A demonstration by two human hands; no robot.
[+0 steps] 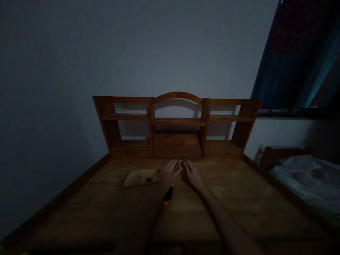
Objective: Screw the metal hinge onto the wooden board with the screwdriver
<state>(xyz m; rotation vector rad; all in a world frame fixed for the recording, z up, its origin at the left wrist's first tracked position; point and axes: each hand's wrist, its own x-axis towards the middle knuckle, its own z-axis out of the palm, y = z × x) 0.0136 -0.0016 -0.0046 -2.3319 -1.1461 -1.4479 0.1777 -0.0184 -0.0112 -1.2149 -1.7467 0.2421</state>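
Over the middle of the wooden desk (pixel 228 198), my left hand (pixel 169 173) and my right hand (pixel 193 174) meet at the fingertips. Both are closed in a pinch around a small shiny piece (pixel 181 162), too small and dim to name. Beside my left wrist lies a tool with a black and yellow handle (pixel 168 195); its far end is hidden under that hand. A pale, worn strip of wood (pixel 140 177) with a dark knot rests left of my left hand, partly covered by it.
A wooden shelf unit (pixel 177 122) stands at the desk's back, against the wall. One small shiny object (pixel 90 182) lies at the left. Raised wooden edges border the desk's sides. Beyond the right edge is white plastic sheeting (pixel 308 179); a dark curtain (pixel 297 63) hangs above.
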